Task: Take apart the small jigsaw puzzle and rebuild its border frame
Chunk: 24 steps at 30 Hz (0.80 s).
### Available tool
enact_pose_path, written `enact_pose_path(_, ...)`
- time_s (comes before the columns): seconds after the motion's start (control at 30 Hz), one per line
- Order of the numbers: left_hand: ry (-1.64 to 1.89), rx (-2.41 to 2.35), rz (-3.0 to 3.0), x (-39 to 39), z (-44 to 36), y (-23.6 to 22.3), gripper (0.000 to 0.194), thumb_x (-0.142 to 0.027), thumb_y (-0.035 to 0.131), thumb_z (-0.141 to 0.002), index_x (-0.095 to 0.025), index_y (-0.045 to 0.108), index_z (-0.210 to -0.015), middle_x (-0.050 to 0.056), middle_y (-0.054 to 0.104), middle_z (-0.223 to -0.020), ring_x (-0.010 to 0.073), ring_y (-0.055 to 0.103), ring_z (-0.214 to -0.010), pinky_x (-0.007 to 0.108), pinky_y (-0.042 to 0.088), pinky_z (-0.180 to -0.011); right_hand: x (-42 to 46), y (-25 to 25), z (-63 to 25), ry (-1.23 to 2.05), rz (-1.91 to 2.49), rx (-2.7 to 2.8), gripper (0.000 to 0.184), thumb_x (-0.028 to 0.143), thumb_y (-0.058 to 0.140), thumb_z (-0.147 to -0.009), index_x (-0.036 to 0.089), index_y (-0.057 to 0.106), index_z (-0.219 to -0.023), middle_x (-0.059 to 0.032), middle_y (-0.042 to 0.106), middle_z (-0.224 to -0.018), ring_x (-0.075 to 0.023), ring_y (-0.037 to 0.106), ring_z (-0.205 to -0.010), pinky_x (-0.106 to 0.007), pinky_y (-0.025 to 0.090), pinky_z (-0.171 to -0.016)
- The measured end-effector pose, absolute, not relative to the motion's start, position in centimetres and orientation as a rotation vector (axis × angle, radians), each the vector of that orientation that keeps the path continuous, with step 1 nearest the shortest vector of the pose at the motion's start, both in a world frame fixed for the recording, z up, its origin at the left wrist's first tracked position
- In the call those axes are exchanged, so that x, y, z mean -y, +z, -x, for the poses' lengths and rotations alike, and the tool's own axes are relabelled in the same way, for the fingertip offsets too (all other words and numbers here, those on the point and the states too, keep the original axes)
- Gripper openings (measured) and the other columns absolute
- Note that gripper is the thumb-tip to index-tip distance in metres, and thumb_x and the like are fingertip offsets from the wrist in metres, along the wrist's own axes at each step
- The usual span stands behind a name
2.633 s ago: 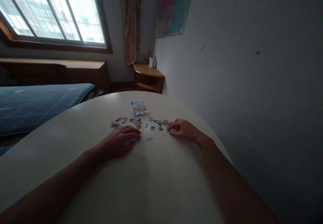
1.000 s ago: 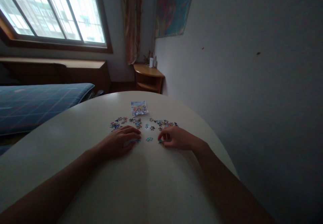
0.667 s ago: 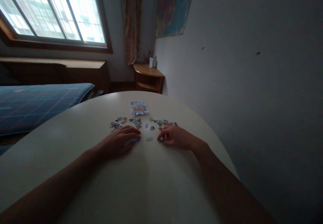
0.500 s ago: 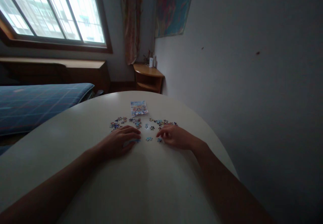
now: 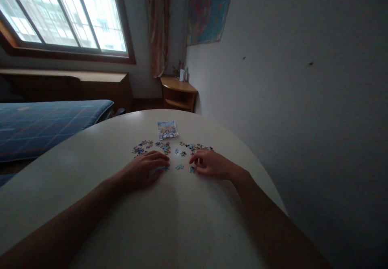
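My left hand (image 5: 148,166) lies on the white table with its fingers stretched out and apart. Under its fingertips a light-blue puzzle piece (image 5: 165,169) is partly covered. My right hand (image 5: 209,164) has its fingers bent, with thumb and index finger at a small blue puzzle piece (image 5: 192,169); the exact contact is hard to make out. Between the hands lies another light-blue puzzle piece (image 5: 180,167). Just beyond it are a dark puzzle piece (image 5: 183,154) and a small pale one (image 5: 176,151).
Loose puzzle pieces lie in a left pile (image 5: 139,150), a middle pile (image 5: 164,146) and a right pile (image 5: 194,146). Behind them is a printed picture sheet (image 5: 167,130). The round table (image 5: 176,220) is bordered by a wall (image 5: 273,99) and a plaid mattress (image 5: 54,127).
The blue puzzle piece at my right fingertips has turned slightly, and those fingers have shifted a little. My left hand stays in place.
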State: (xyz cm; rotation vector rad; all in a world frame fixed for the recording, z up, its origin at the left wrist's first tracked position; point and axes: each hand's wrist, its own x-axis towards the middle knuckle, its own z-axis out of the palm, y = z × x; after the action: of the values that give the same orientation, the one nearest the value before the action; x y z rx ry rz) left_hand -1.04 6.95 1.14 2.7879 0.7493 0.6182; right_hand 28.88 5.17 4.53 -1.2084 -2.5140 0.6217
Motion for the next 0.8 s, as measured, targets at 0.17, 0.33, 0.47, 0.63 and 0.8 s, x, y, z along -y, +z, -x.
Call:
enact_pose_path(0.17, 0.592, -0.732, -2.782, -7.1, 1.23, 1.03, 0.051, -0.002, 0.049, -0.077, -0.025, 0.062, -0.121, 0.006, 0.062, -0.13, 0.0226, 0.056, -0.121, 0.042, 0.047, -0.105, -5.02, 4.71, -28.91, 0.58, 1.231, 2.542, 0.019, 0.019, 0.069, -0.076, 0.018, 0.074, -0.094, -0.0048, 0.065, -0.09, -0.0155, 0.058, -0.08, -0.026, 0.044, -0.074)
enact_pose_path(0.33, 0.598, -0.716, -2.778, -7.01, 1.18, 1.11, 0.052, -0.002, 0.047, -0.076, -0.025, 0.062, -0.12, 0.006, 0.063, -0.129, 0.0227, 0.056, -0.122, 0.041, 0.047, -0.105, -4.94, 4.71, -28.79, 0.624, 1.262, 2.537, 0.018, 0.019, 0.069, -0.077, 0.017, 0.074, -0.094, -0.0041, 0.066, -0.087, -0.0144, 0.058, -0.077, -0.025, 0.043, -0.071)
enact_pose_path(0.47, 0.61, -0.719, -2.78, -6.99, 1.17, 1.14, 0.051, -0.002, 0.047, -0.076, -0.024, 0.063, -0.118, 0.006, 0.063, -0.129, 0.023, 0.057, -0.121, 0.041, 0.048, -0.105, -4.86, 4.88, -28.76, 0.619, 1.291, 2.529, 0.015, 0.023, 0.07, -0.078, 0.017, 0.073, -0.092, -0.0038, 0.066, -0.086, -0.0142, 0.058, -0.076, -0.025, 0.042, -0.07)
enact_pose_path(0.63, 0.615, -0.723, -2.777, -6.98, 1.18, 1.14, 0.051, -0.002, 0.047, -0.076, -0.024, 0.064, -0.119, 0.006, 0.063, -0.128, 0.023, 0.057, -0.121, 0.042, 0.047, -0.105, -4.95, 4.88, -28.83, 0.643, 1.353, 2.511, 0.015, 0.032, 0.071, -0.082, 0.016, 0.07, -0.083, -0.0032, 0.066, -0.08, -0.0134, 0.057, -0.071, -0.025, 0.04, -0.064)
enact_pose_path(0.8, 0.616, -0.724, -2.775, -6.96, 1.12, 1.21, 0.053, -0.002, 0.048, -0.074, -0.024, 0.063, -0.119, 0.007, 0.063, -0.128, 0.0236, 0.058, -0.12, 0.041, 0.048, -0.104, -5.09, 4.76, -28.78, 0.644, 1.204, 2.542, 0.019, 0.018, 0.068, -0.081, 0.019, 0.073, -0.1, -0.0033, 0.065, -0.088, -0.0133, 0.058, -0.077, -0.025, 0.043, -0.072)
